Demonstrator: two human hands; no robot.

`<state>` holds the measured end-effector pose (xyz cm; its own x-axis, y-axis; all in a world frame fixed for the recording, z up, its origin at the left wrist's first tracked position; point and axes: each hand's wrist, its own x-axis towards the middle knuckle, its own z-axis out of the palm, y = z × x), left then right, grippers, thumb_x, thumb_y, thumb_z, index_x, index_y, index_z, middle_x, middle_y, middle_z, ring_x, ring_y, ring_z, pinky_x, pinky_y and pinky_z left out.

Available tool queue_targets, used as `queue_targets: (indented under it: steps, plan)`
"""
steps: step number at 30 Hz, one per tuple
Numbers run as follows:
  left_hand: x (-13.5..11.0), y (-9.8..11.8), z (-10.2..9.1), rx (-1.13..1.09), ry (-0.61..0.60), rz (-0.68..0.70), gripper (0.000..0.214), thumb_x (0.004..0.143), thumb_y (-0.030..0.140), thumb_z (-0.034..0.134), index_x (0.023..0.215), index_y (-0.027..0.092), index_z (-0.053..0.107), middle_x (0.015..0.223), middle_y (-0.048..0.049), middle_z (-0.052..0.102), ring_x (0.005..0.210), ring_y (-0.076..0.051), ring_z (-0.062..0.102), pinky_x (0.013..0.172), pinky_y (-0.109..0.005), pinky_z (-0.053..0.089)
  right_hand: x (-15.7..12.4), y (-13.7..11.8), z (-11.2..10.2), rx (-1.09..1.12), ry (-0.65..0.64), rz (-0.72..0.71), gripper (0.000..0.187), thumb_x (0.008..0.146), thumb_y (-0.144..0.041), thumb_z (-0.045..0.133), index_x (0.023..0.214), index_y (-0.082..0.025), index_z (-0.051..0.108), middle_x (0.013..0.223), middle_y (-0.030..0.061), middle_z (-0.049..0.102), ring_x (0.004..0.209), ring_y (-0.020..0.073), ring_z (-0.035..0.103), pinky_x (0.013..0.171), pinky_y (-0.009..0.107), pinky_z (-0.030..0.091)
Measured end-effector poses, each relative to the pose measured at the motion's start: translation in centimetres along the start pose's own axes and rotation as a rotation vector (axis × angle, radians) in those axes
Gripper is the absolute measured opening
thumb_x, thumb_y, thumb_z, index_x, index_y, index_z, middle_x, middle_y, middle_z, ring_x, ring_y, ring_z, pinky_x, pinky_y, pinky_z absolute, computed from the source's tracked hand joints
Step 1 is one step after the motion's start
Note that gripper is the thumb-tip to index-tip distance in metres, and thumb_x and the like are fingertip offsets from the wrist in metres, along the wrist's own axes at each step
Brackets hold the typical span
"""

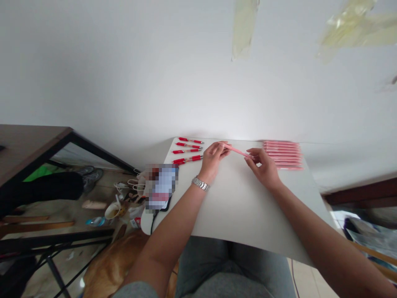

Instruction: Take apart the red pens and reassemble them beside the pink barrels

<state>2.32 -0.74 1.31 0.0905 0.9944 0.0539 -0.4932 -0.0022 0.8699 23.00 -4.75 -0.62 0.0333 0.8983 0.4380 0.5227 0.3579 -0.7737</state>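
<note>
Both my hands hold one pink pen (237,150) above the white table (235,207). My left hand (213,159), with a metal watch on its wrist, pinches the pen's left end. My right hand (262,165) grips its right end with closed fingers. Several red pens (188,150) lie in a column at the table's far left. A row of several pink pens (283,154) lies at the far right, just beyond my right hand.
A phone (160,187) with a cable sits on the table's left edge. Left of the table stand a dark desk (34,145), clutter and a cup (112,210) on the floor. A tan dog (114,265) lies by my knees. The white wall is directly behind the table.
</note>
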Motion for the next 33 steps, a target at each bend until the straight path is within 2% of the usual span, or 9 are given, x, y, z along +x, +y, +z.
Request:
queue_targets:
  steps: [5, 10, 14, 22, 27, 33]
  plan:
    - [0.3, -0.4, -0.4, 0.000, 0.077, 0.013, 0.039, 0.080, 0.052, 0.085, 0.098, 0.019, 0.074, 0.105, -0.0070, 0.077, 0.096, -0.019, 0.075, 0.102, -0.041, 0.056, 0.1, 0.4, 0.2, -0.008, 0.025, -0.020, 0.034, 0.095, -0.054, 0.065, 0.113, -0.025, 0.065, 0.089, 0.0038, 0.072, 0.071, 0.0183, 0.069, 0.065, 0.033, 0.057]
    - [0.4, -0.4, -0.4, 0.035, 0.052, 0.022, 0.037, 0.083, 0.052, 0.081, 0.098, 0.019, 0.076, 0.106, -0.0082, 0.078, 0.097, -0.019, 0.074, 0.098, -0.037, 0.058, 0.2, 0.1, -0.2, -0.034, 0.021, 0.011, 0.036, 0.096, -0.057, 0.064, 0.108, -0.023, 0.068, 0.083, 0.0041, 0.073, 0.069, 0.0190, 0.070, 0.063, 0.032, 0.055]
    - [0.3, -0.1, -0.2, 0.055, -0.005, 0.034, 0.039, 0.085, 0.054, 0.079, 0.103, 0.019, 0.077, 0.110, -0.0094, 0.078, 0.104, -0.019, 0.072, 0.102, -0.036, 0.055, 0.2, -0.4, -0.5, -0.041, -0.021, 0.021, 0.040, 0.100, -0.061, 0.057, 0.097, -0.022, 0.068, 0.078, 0.0047, 0.073, 0.066, 0.0184, 0.068, 0.059, 0.030, 0.052]
    - [0.3, 0.0, -0.2, 0.028, -0.036, 0.040, 0.039, 0.084, 0.053, 0.080, 0.102, 0.019, 0.077, 0.113, -0.0103, 0.077, 0.109, -0.021, 0.072, 0.104, -0.037, 0.054, 0.2, -1.2, -0.6, -0.044, -0.108, -0.004, 0.043, 0.105, -0.059, 0.045, 0.095, -0.023, 0.064, 0.068, 0.0016, 0.066, 0.060, 0.0165, 0.061, 0.059, 0.029, 0.047]
    - [0.2, 0.1, -0.3, 0.035, -0.057, 0.053, 0.041, 0.086, 0.055, 0.079, 0.103, 0.018, 0.076, 0.114, -0.0105, 0.076, 0.115, -0.023, 0.070, 0.107, -0.038, 0.053, 0.1, -1.1, -0.6, -0.059, -0.132, -0.031, 0.042, 0.108, -0.056, 0.041, 0.095, -0.023, 0.062, 0.068, 0.0008, 0.065, 0.061, 0.0162, 0.058, 0.062, 0.030, 0.044]
    - [0.4, 0.0, -0.3, 0.016, -0.021, 0.043, 0.040, 0.085, 0.052, 0.080, 0.105, 0.018, 0.076, 0.110, -0.0093, 0.077, 0.110, -0.021, 0.072, 0.104, -0.037, 0.055, -0.1, -0.8, -0.3, 0.021, -0.152, -0.012, 0.036, 0.107, -0.054, 0.045, 0.100, -0.023, 0.061, 0.076, 0.0020, 0.066, 0.065, 0.0164, 0.063, 0.062, 0.030, 0.048]
